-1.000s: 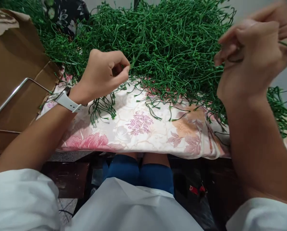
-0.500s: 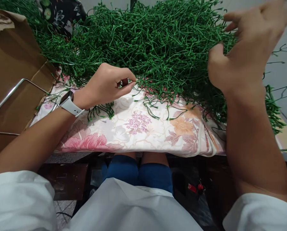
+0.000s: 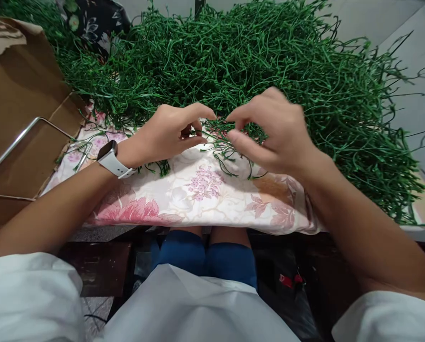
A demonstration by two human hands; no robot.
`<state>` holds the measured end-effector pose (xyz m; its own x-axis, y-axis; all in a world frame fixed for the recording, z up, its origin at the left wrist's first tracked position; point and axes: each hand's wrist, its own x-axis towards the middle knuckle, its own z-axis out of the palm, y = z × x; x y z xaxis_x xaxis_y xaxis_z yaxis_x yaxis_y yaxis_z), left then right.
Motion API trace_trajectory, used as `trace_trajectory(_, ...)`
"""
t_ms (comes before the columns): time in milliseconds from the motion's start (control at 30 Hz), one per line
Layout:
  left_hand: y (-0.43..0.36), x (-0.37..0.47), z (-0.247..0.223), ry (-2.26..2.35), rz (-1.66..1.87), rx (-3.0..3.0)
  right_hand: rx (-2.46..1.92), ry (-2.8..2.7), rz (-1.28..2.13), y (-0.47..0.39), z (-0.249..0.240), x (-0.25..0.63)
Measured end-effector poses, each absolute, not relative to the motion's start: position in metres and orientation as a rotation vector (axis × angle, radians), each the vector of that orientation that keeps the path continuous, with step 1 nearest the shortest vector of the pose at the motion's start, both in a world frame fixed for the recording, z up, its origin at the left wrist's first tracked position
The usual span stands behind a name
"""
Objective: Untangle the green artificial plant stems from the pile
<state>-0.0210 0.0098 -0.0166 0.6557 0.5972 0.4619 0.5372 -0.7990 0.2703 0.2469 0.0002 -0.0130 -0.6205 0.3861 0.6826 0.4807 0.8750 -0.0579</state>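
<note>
Right hand (image 3: 279, 135) had come inward since the earlier frame, from far out toward two o'clock to just above centre, facing the left hand (image 3: 173, 130) at ten o'clock. The left index finger and thumb, pinched together before, had parted. A thin green strand (image 3: 198, 132) showed beside the left fingers; whether they gripped it could not be told. The right thumb and index finger were apart, with nothing visible between them.

A tangled pile of green artificial stems (image 3: 205, 57) spread from ten through twelve to three o'clock, its near edge loose on floral fabric (image 3: 201, 204). A cardboard box (image 3: 16, 95) stood at nine o'clock.

Both hands appeared to be at a close fingertip step; judging by the fine strands, any grasp there called for a precise pinch, clear of neighbouring stems.
</note>
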Motion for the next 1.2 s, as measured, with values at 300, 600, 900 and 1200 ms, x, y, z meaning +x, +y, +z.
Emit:
trace_trajectory(300, 0.009, -0.02, -0.018, 0.875, 0.883, 2.692, -0.717, -2.471, -0.057, 0.005, -0.032, 0.243)
trace_trajectory(600, -0.001, -0.013, -0.012, 0.924, 0.854, 2.576, -0.704, -2.503, -0.001, 0.003, -0.033, 0.241)
trace_trajectory(900, 0.014, -0.024, -0.004, 1.045, 0.794, 2.61, -1.024, -2.13, -0.06, 0.006, -0.012, 0.254)
trace_trajectory(1200, 0.013, -0.022, -0.007, 0.956, 0.805, 2.346, -1.066, -1.83, -0.153, 0.018, -0.013, 0.261)
